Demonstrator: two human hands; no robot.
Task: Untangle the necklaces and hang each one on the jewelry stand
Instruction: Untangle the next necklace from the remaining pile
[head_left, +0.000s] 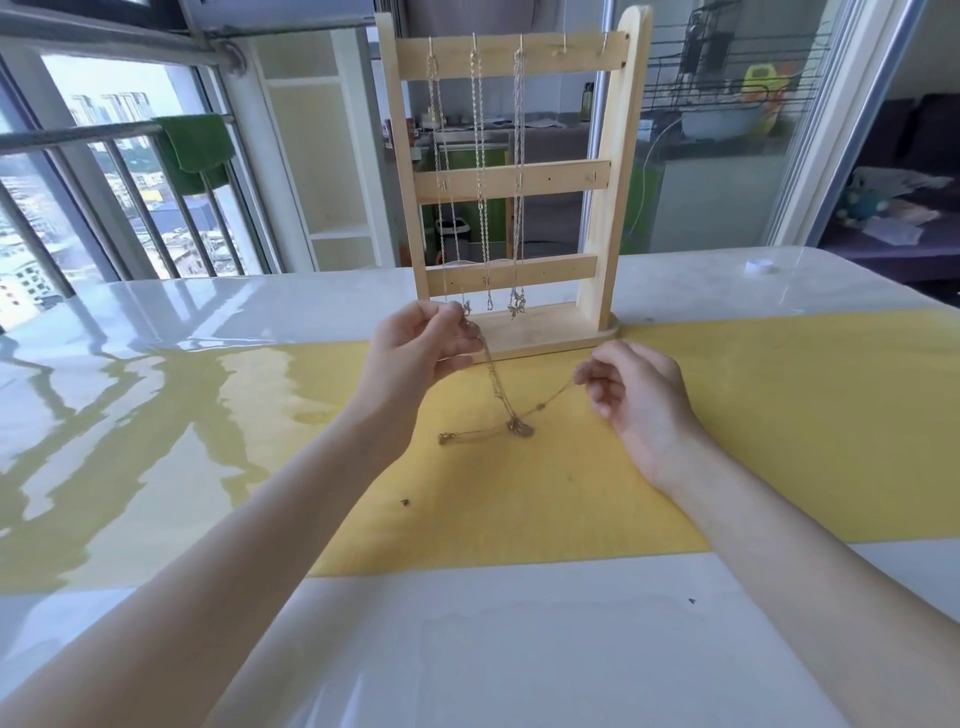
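Head view: untangling step is in hand. Left hand (423, 343) is pinching one chain end up near the jewelry stand (511, 187) base; right hand (631, 387) is pinching another strand, pulling sideways. The knot (519, 427) is lying on the yellow mat (753, 415) on the bench (156, 322), between both grips. Three necklaces (480, 171) are hanging already; two top hooks look free. Next move, I'd judge: working the knot loose gently, no yanking, then hanging.

Both bare forearms reach forward from the bottom corners. The left hand (421, 343) is raised, with thumb and fingers curled and pinching a thin chain near the fingertips. The right hand (636, 395) is lower, fingers bent, and pinches another strand between thumb and forefinger.
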